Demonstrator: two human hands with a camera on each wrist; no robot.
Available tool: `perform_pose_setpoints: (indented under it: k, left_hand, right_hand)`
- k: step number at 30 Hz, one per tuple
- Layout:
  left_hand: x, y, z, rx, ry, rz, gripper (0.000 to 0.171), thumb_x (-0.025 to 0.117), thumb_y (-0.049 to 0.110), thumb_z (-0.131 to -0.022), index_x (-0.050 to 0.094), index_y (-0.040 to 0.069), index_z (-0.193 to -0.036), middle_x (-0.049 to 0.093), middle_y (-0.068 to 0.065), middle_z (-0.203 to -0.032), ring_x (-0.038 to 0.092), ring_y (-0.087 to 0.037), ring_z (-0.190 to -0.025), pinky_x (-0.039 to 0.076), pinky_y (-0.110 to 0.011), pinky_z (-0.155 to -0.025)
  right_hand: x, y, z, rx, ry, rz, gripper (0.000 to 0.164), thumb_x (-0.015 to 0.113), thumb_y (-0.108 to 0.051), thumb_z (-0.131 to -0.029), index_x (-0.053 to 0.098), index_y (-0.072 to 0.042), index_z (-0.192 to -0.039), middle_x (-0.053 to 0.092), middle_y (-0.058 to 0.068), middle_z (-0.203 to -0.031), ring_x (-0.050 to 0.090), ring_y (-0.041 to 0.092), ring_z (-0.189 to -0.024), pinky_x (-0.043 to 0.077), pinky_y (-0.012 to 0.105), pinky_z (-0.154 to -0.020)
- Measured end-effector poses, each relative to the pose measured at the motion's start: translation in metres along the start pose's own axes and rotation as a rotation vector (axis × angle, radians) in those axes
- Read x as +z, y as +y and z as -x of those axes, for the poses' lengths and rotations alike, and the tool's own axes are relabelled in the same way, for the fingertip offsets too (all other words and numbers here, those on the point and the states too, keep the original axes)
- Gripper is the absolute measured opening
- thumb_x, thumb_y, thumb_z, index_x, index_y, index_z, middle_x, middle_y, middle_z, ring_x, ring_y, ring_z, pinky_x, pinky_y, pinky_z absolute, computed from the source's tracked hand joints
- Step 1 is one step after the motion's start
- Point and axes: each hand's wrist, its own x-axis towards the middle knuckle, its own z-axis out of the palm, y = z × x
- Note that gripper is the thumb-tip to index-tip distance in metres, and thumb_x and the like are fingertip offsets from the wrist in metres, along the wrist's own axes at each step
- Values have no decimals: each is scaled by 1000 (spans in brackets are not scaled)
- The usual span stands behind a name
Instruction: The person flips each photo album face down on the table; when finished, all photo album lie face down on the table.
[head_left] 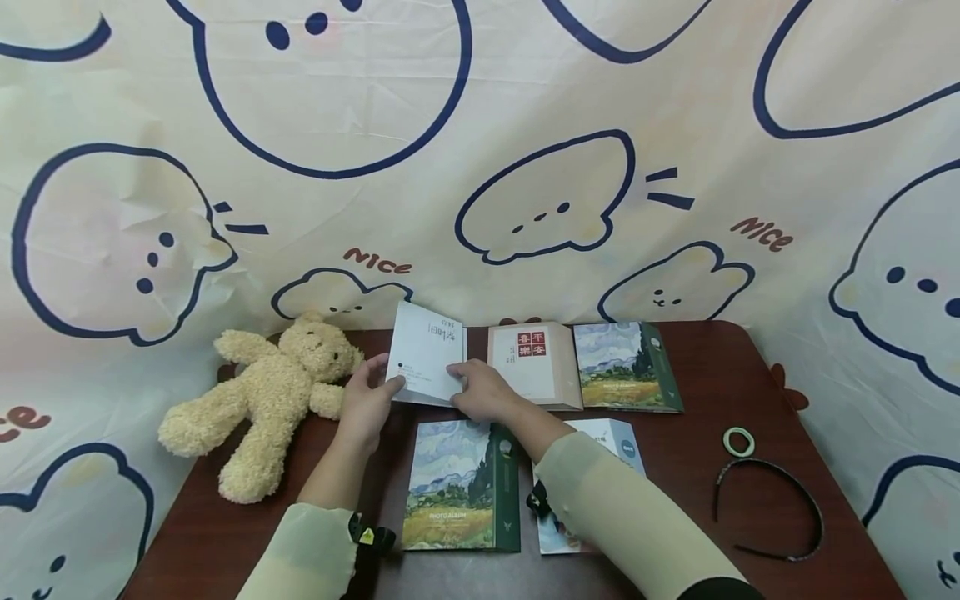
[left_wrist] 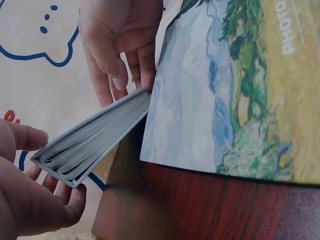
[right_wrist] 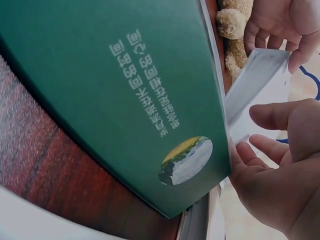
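A white hardcover book (head_left: 426,354) with small print on its cover is tilted up at the back of the table. My left hand (head_left: 369,396) grips its left edge, thumb on the cover and fingers underneath, as the left wrist view shows. At the lower right corner my right hand (head_left: 483,390) holds it, fingers at the spine side. The page edges of the white book (left_wrist: 95,142) face the left wrist camera. Just in front lies a photo album (head_left: 457,483) with a painted landscape cover and green spine (right_wrist: 110,100).
Right of the white book lie a beige book (head_left: 566,367) and another landscape photo album (head_left: 618,367). A pale blue book (head_left: 626,442) is partly under my right forearm. A teddy bear (head_left: 281,392) leans at the left. A green ring (head_left: 738,442) and black headband (head_left: 820,517) lie at the right.
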Motion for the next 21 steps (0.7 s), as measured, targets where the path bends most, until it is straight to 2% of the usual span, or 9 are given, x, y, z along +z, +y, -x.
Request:
perform_pose_setpoints:
  k: [5,12,21]
  left_hand:
    - [4,5,3,23,25,-33,54,64,12,-102,46,10,-154,48,-17,-149,50,-33,-132,46,-50,-107]
    - [8,8,5,65,62,-68,52,68,16,-101,52,9,-150,53,-17,-143,55,-34,-128,50,-48,-101]
    - [9,11,7,93,49,-16,52,72,18,-98,54,7,-146,58,-17,-142,58,-32,-129,51,-48,-104]
  right_hand:
    - [-1,0,-1,3,4,-38,55,68,-12,-95,57,-9,-149,56,11,-144,58,18,-97,50,32,-82]
    - [1,-1,-1,11,10,-89,54,66,-10,-94,58,-10,-148,58,10,-142,59,18,-101,51,32,-83]
    - [0,-4,1,19,13,-127,55,65,-11,-94,56,-8,-149,60,10,-138,59,17,-101,52,31,-83]
